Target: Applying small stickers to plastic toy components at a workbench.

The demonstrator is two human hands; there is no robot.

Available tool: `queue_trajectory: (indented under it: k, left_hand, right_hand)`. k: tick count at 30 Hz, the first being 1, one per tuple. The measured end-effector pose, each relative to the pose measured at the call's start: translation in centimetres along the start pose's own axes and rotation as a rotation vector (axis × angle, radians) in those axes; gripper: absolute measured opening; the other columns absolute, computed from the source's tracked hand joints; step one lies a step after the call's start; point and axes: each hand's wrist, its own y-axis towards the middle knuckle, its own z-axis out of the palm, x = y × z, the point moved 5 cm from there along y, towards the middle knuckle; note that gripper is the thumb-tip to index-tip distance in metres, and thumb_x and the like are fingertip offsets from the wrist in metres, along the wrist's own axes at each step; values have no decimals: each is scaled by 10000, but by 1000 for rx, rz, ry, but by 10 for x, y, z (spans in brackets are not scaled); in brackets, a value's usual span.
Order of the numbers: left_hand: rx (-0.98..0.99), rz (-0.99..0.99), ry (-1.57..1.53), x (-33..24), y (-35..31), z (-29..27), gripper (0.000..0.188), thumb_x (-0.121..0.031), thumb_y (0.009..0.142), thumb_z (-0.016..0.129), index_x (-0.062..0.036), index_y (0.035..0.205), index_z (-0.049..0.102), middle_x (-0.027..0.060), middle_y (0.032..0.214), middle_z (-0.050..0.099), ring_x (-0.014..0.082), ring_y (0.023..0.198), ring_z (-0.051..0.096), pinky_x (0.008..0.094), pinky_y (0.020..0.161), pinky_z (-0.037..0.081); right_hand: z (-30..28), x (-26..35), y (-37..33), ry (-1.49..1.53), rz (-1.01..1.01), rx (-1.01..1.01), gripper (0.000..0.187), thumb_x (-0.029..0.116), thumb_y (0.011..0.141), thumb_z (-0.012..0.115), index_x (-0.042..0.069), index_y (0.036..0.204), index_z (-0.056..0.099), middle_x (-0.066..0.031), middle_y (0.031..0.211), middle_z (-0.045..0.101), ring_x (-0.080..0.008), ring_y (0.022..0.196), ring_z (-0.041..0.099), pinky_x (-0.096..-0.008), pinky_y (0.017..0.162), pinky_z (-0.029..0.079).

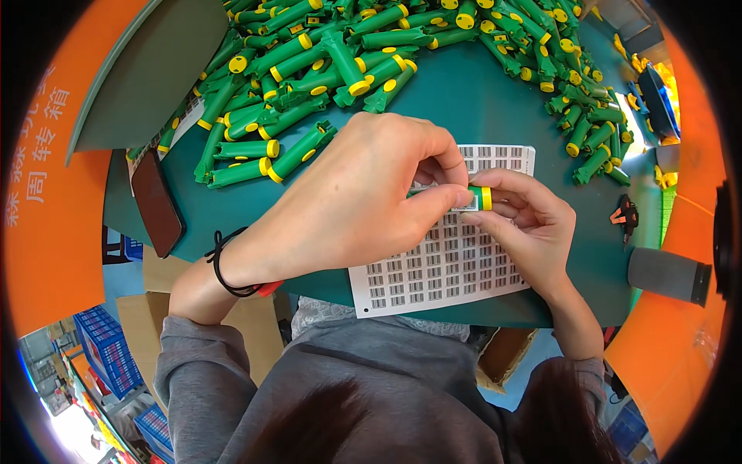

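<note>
A green plastic tube with a yellow end [485,199] is held between my two hands above the table. My right hand [533,224] is closed round its yellow end, thumb below and fingers above. My left hand [363,189] reaches across from the left, thumb and forefinger pinched on the tube; much of the tube is hidden behind that hand. A small white label [468,205] shows on the tube beside the yellow band, under my left thumb. Beneath both hands lies a white sheet of printed labels [433,282], in rows, overlapping the table's near edge.
Many similar green tubes with yellow ends [309,69] are heaped across the back and right of the green table [495,97]. A dark red phone-like slab [157,203] lies at left. At right are a grey cylinder [668,275] and a small black-and-orange tool [624,219].
</note>
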Motion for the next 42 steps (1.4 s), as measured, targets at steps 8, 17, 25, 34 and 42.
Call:
queue_trajectory:
  k: [8, 17, 25, 34, 42]
  left_hand:
    - [40, -11, -3, 0, 1, -1, 102, -52, 869, 714, 29, 910, 668, 60, 852, 690, 144, 817, 683, 286, 791, 551]
    - [14, -40, -12, 0, 0, 0, 105, -55, 868, 718, 31, 907, 671, 57, 844, 692, 139, 799, 682, 281, 781, 551]
    - [-13, -42, -24, 1, 1, 2, 96, -49, 871, 709, 36, 891, 670, 57, 842, 693, 133, 802, 682, 275, 775, 550]
    - [79, -84, -102, 13, 0, 14, 256, -212, 946, 702, 2, 1052, 610, 22, 818, 668, 76, 787, 657, 226, 705, 525]
    - [164, -184, -205, 12, -2, 17, 302, -312, 1041, 538, -25, 1027, 630, 33, 702, 617, 67, 636, 561, 262, 552, 436]
  right_hand:
    - [1, -3, -1, -3, 5, -1, 383, -163, 836, 667, -109, 1206, 584, -173, 1178, 643, -238, 1078, 667, -378, 970, 574]
    - [0, -3, -1, 27, 67, -2, 391, -156, 834, 674, -107, 1210, 581, -174, 1169, 650, -227, 1065, 668, -360, 954, 578]
    - [-1, -2, 0, 45, 38, -17, 343, -108, 880, 662, -94, 1217, 597, -165, 1150, 669, -216, 1049, 679, -326, 939, 580]
    - [-9, -6, -4, 38, -23, -83, 361, -121, 836, 701, -80, 1180, 601, -154, 1142, 670, -198, 1042, 668, -333, 918, 564]
    - [-2, -4, -3, 16, -44, -72, 361, -160, 803, 698, -74, 1142, 610, -154, 1126, 675, -212, 1043, 671, -347, 928, 566]
